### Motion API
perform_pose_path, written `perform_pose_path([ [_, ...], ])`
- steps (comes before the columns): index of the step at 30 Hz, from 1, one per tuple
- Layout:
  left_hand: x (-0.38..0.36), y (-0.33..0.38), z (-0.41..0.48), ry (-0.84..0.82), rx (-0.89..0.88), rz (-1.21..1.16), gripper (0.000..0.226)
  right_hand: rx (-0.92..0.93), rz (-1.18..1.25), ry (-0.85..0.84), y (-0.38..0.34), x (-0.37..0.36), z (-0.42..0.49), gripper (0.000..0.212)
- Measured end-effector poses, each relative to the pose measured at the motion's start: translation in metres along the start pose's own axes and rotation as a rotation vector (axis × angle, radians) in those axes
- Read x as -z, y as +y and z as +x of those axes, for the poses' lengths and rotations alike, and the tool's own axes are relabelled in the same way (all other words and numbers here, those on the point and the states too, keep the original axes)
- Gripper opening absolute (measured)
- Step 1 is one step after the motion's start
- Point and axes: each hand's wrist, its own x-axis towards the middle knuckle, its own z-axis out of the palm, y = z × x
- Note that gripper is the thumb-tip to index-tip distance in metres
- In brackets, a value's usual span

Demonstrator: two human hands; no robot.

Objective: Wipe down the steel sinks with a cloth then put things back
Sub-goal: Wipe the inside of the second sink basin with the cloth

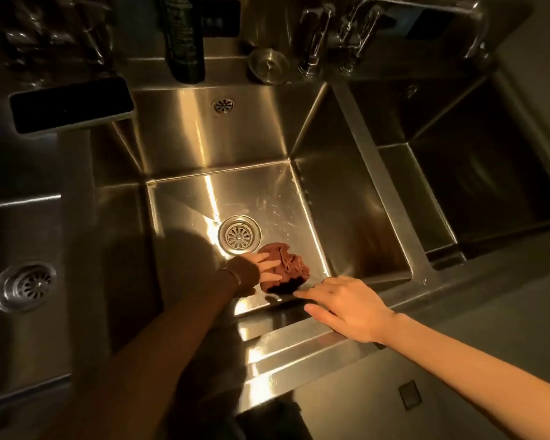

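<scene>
**Middle sink floor being wiped, cloth under left hand**

The cloth (288,268), reddish-brown and bunched, is seen on the floor of the middle sink (219,138), just beside the drain (239,234) on its near-right side. It is pressed down by the left hand (251,274), with the fingers (269,265) laid flat and straight across its left edge; no curl round it is shown. The right hand (346,304) is spread open with straight fingers over the front rim (299,341) of the same sink; contact with the steel cannot be confirmed. The hands are near each other but apart.

Step judged: wiping of the floor at the near corner. Streaks and droplets are visible on the floor right of the drain, so that patch is judged not done. For a good wipe, the cloth would best be flattened so more of it meets the steel. Pressure should be kept even through the flat fingers, and strokes overlapped toward the drain. The seams where floor meets wall should be followed closely.

The left sink (29,217) and right sink (489,185) are judged left for later. A bottle (185,36), a round plug (269,65) and a dark slab (72,104) are set along the back ledge and left rim, near the taps (331,36). Which of them need putting back cannot be told.
</scene>
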Motion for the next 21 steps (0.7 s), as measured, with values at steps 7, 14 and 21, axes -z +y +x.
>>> perform_pose_path([
  [7,-0.032,-0.005,0.063,0.041,-0.033,0.481,0.055,0.088,-0.064,0.027,-0.001,0.001,0.004,0.048],
  [14,-0.021,-0.044,0.103,0.145,0.039,0.336,0.062,0.06,-0.034,0.025,-0.002,0.008,0.002,0.05],
  [21,0.008,-0.052,0.115,0.226,0.244,0.192,0.066,0.013,0.047,-0.075,-0.003,0.009,0.002,0.062],
])
